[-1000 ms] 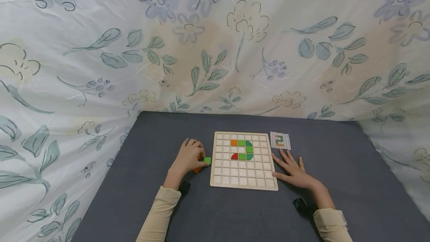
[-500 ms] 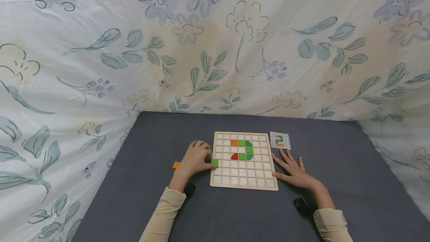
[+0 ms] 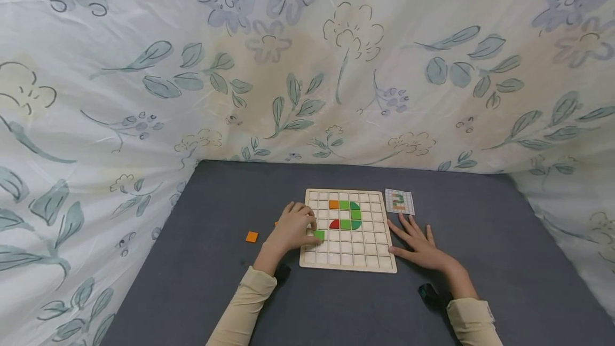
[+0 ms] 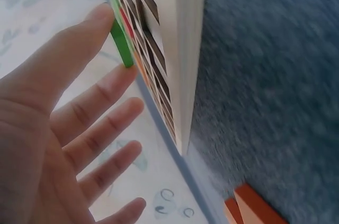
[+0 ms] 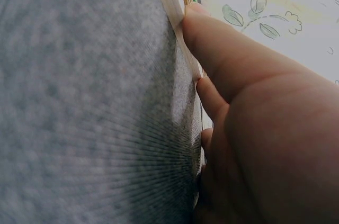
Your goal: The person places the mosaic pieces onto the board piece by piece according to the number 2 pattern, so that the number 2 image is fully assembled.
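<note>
A green square tile (image 3: 319,235) is pinched between thumb and index finger of my left hand (image 3: 291,230), over the left part of a wooden grid board (image 3: 348,263). In the left wrist view the green tile (image 4: 122,44) is seen edge-on, tilted above the board's cells. Set in the board are an orange square (image 3: 333,205), several green squares, dark green rounded pieces (image 3: 356,225) and a red rounded piece (image 3: 334,224). My right hand (image 3: 421,243) lies spread at the board's right edge, thumb touching the rim.
One orange tile (image 3: 252,236) lies on the dark grey cloth (image 3: 206,282) left of the board; another is mostly hidden behind my left hand. A small printed pattern card (image 3: 400,202) lies beyond my right hand. Floral fabric (image 3: 307,95) hangs behind the table.
My left hand has carried the green tile rightward from beside the board to over its left cells, uncovering an orange tile. The right hand keeps its place.
</note>
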### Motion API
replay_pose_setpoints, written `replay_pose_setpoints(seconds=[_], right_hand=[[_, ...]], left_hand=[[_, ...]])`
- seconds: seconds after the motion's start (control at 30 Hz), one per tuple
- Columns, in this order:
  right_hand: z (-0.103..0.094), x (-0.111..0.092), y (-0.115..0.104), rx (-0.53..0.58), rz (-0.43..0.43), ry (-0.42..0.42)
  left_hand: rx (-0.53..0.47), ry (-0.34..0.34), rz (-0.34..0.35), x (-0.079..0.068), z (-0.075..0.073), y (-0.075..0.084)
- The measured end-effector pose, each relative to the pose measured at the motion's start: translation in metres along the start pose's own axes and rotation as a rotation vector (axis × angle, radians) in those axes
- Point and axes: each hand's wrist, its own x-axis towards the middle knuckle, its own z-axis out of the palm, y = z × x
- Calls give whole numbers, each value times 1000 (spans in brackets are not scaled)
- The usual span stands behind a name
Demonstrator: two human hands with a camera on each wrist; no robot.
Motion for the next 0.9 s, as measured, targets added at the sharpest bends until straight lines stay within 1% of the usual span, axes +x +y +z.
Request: replay_pose_setpoints(seconds=[0.23,0.43,0.77,0.9], right_hand=[[1,0,-2,-28,1,7],[0,0,-4,-13,0,7],[0,0,-3,2,-8,5],[0,-1,-2,1,-9,4]], left_hand=[[2,-21,7,6,3,6],[17,-28,9,13,4,15],[48,-3,-3,22,16,20],[57,-4,-14,24,18,22]])
